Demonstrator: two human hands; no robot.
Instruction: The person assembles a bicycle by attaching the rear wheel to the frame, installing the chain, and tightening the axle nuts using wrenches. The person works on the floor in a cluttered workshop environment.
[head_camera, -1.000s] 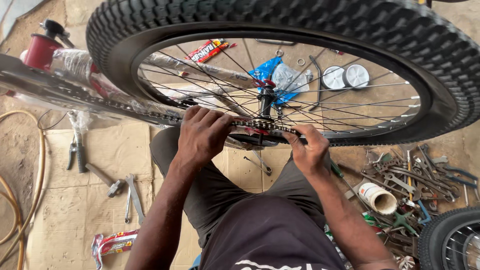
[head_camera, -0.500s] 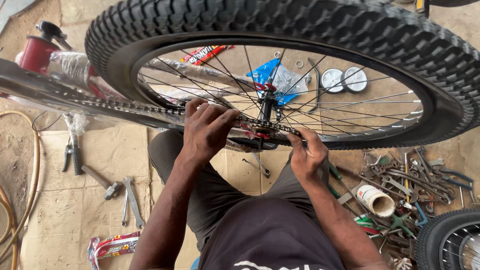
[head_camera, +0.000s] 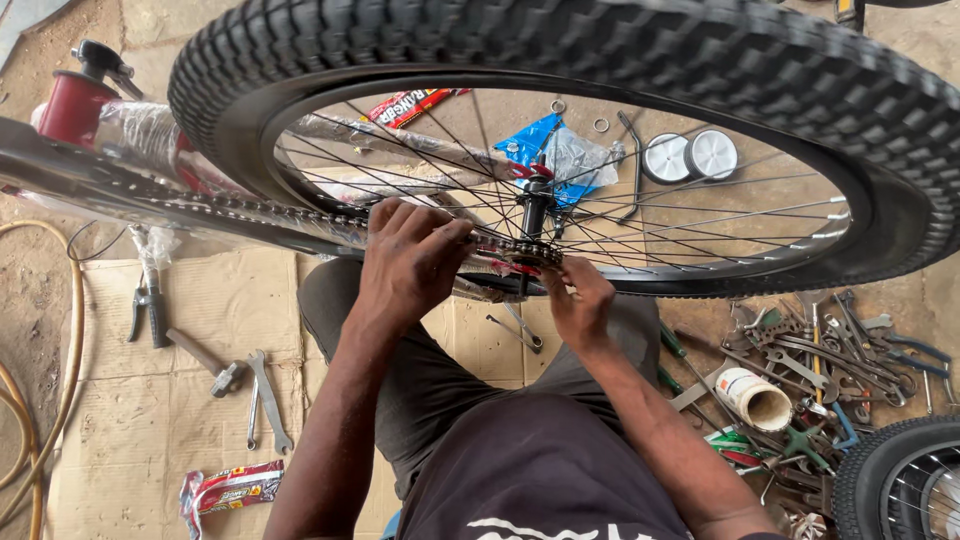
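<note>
The tyre (head_camera: 600, 50) is matt black rubber with a rough, knobbly tread; inside it the thin metal spokes (head_camera: 700, 215) shine, and the chain (head_camera: 300, 212) below its rim looks like dull grey metal. Under the tyre lies flat brown cardboard (head_camera: 150, 400), creased and matt, with bare steel spanners (head_camera: 265, 400) on it. Right of the tyre's lower edge, a heap of worn metal tools (head_camera: 830, 350) looks greasy.

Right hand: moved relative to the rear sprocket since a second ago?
Yes. The right hand has slid left along the chain, from right of and below the sprocket to just beside it, fingertips touching it.
</note>
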